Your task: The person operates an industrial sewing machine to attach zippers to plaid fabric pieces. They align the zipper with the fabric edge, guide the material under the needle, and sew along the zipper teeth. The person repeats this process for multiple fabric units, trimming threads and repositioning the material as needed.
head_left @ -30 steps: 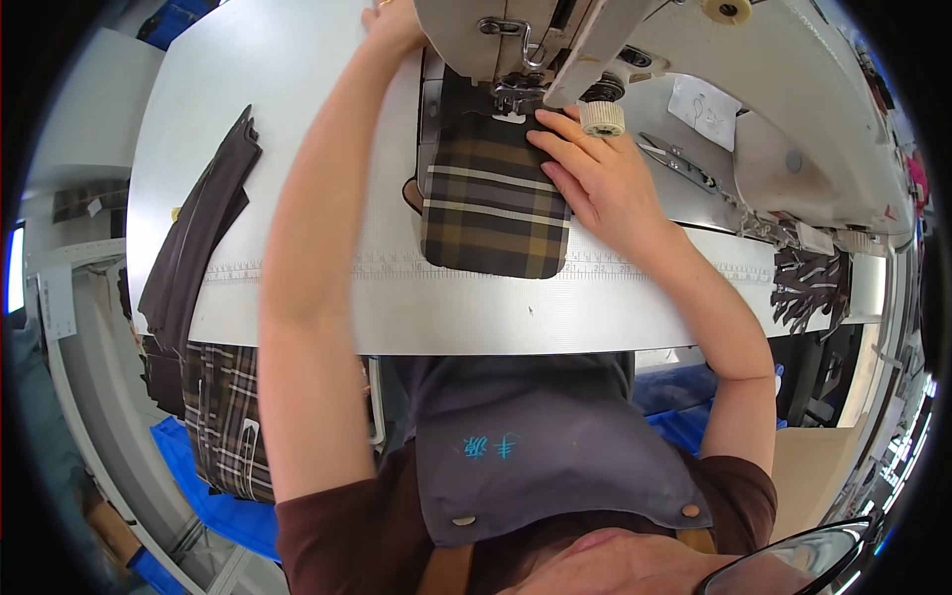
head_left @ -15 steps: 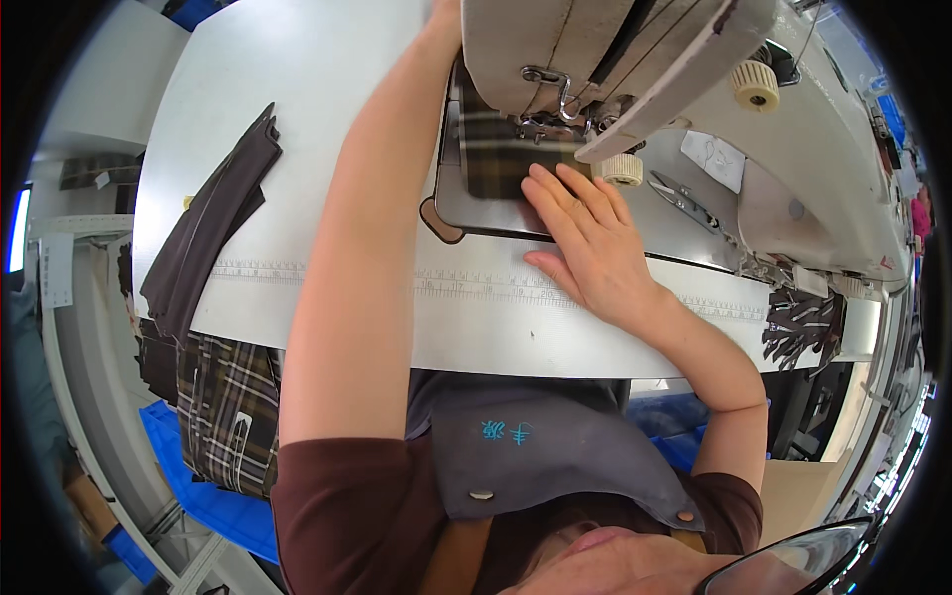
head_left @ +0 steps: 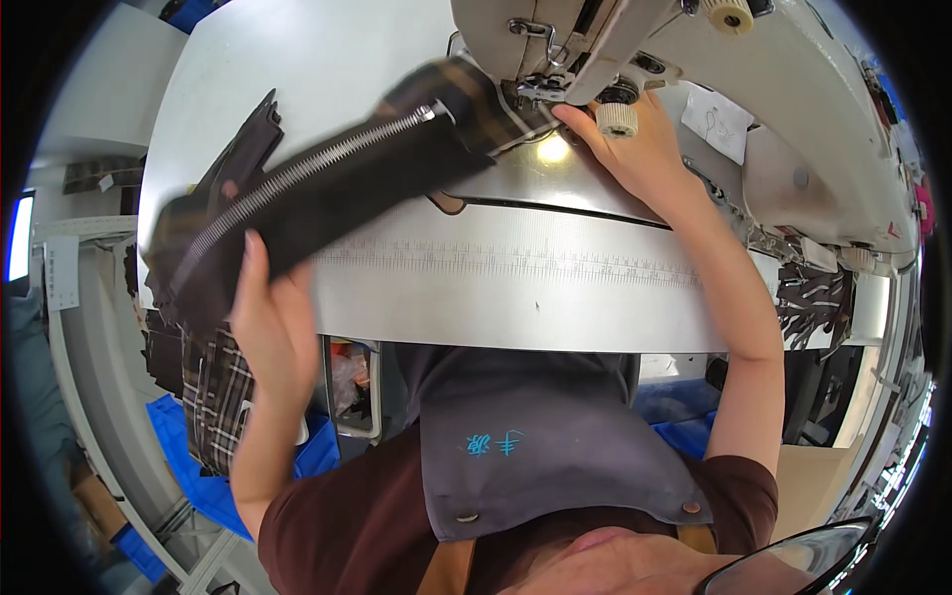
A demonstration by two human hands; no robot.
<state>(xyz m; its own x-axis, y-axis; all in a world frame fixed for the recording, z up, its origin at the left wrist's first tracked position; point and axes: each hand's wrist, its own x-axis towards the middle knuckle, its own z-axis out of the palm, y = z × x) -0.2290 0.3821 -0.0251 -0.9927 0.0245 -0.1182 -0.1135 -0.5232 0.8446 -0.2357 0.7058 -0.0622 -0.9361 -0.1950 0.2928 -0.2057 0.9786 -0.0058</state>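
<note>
My left hand [head_left: 275, 322] grips a dark strip of cloth [head_left: 347, 223], its thumb in front and most fingers hidden behind. A silver metal zipper [head_left: 317, 162] runs along the strip. Brown plaid cloth [head_left: 461, 84] joins its far end, which reaches the presser foot [head_left: 540, 89] of a white sewing machine [head_left: 793, 109]. My right hand [head_left: 635, 149] is beside that foot, thumb stretched left to the plaid cloth's corner. Its other fingers look apart from the thumb, partly hidden behind a ribbed cream knob [head_left: 618, 120].
Dark folded cloth [head_left: 260, 134] lies at the left of the white table [head_left: 446, 317], which carries a printed ruler scale [head_left: 555, 260]. Plaid cloth [head_left: 213, 397] hangs over a blue bin [head_left: 188, 461]. Dark strips [head_left: 813, 302] hang at the right edge. A paper sketch [head_left: 716, 121] lies by the machine.
My left hand has come back from beyond the machine to the near left, swinging the zippered cloth out leftward. My right hand has moved from lying on the plaid cloth to beside the presser foot.
</note>
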